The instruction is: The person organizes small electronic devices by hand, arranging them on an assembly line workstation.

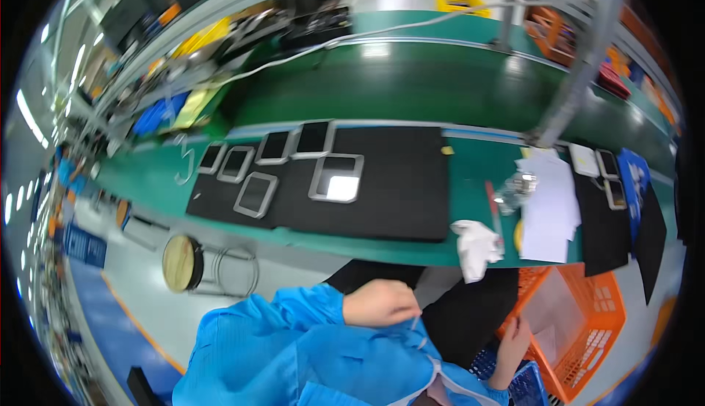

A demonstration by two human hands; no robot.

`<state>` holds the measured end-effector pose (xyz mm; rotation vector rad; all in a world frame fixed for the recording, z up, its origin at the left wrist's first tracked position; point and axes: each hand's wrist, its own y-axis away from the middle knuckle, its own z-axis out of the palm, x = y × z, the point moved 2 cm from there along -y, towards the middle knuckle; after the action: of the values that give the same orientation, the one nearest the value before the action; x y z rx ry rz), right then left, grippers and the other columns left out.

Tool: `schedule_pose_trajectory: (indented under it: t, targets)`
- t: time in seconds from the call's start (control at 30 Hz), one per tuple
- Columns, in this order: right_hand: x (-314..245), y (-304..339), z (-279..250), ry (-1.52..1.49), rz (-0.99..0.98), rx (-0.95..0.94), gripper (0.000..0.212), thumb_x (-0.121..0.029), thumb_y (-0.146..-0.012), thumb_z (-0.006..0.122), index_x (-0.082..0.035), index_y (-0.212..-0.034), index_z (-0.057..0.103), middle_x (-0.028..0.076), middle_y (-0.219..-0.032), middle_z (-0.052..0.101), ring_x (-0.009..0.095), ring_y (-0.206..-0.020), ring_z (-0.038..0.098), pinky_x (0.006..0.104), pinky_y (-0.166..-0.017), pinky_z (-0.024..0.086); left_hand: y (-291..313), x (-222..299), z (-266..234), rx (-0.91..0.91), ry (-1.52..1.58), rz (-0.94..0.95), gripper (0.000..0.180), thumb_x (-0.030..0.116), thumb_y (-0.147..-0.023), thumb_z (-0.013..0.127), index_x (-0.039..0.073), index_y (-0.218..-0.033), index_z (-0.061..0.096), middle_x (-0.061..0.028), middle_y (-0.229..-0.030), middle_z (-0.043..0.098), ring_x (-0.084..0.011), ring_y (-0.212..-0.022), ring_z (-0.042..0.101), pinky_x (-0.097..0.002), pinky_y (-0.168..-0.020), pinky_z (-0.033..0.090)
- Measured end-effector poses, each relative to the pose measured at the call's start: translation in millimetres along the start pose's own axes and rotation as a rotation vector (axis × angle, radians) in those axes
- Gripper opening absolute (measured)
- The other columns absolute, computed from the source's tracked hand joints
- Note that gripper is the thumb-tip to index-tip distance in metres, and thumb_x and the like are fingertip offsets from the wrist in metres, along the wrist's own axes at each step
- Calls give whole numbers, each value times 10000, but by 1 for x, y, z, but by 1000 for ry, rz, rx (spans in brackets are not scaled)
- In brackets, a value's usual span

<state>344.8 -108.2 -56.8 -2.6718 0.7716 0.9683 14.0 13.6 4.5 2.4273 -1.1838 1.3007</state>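
Note:
My left hand (pixel 382 304) is curled closed over my lap, in front of the blue smock. A thin pale strip shows by its fingertips, and what lies inside the fingers is hidden. Low on the right, my right hand (pixel 514 343) has its fingers on the near left rim of an orange plastic basket (pixel 604 336). The basket stands tilted beside my leg, with a pale sheet inside. On the bench, several framed dark-screened devices, one a tablet-like piece (pixel 337 178) with a bright reflection, lie on a black mat (pixel 400 185).
Right of the mat are a crumpled white cloth (pixel 476 248), a clear bottle (pixel 516 188), white papers (pixel 549 211) and small phone-like devices (pixel 615 193). A metal post (pixel 580 75) rises behind them. A round stool (pixel 180 263) stands at left; a blue basket (pixel 529 385) is below.

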Motion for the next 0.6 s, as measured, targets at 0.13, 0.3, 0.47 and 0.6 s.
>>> schedule_pose_trajectory:
  t: [0.13,0.3,0.47,0.6]
  targets:
    - [-114,62,87,-44,-258,-245,270,-134,-902,548,39,-1105,592,191,-1037,624,318,-984,593,376,-874,455,101,-21,-139,324,-366,-167,97,152,-833,640,77,-771,652,-108,-742,603,-307,-707,587,-394,-626,482]
    - [-181,82,103,94,-530,-449,264,-113,-865,576,32,-1085,600,199,-1025,618,344,-967,587,385,-856,463,204,-84,-245,932,-592,-595,125,67,-862,590,19,-963,644,-101,-851,658,-202,-787,641,-293,-696,495]
    - [-209,99,132,98,-628,-604,290,-156,-834,605,19,-1065,605,172,-996,628,347,-924,573,414,-837,449,236,-137,-298,917,-500,-777,228,191,-830,659,10,-969,651,-151,-919,649,-247,-814,644,-333,-727,505]
    - [-220,103,147,155,-768,-656,310,-176,-832,615,7,-1081,601,154,-1008,628,324,-918,574,405,-829,448,216,-198,-310,762,-938,-809,715,453,-761,691,-28,-1251,494,-199,-1091,592,-358,-1018,570,-418,-858,477]
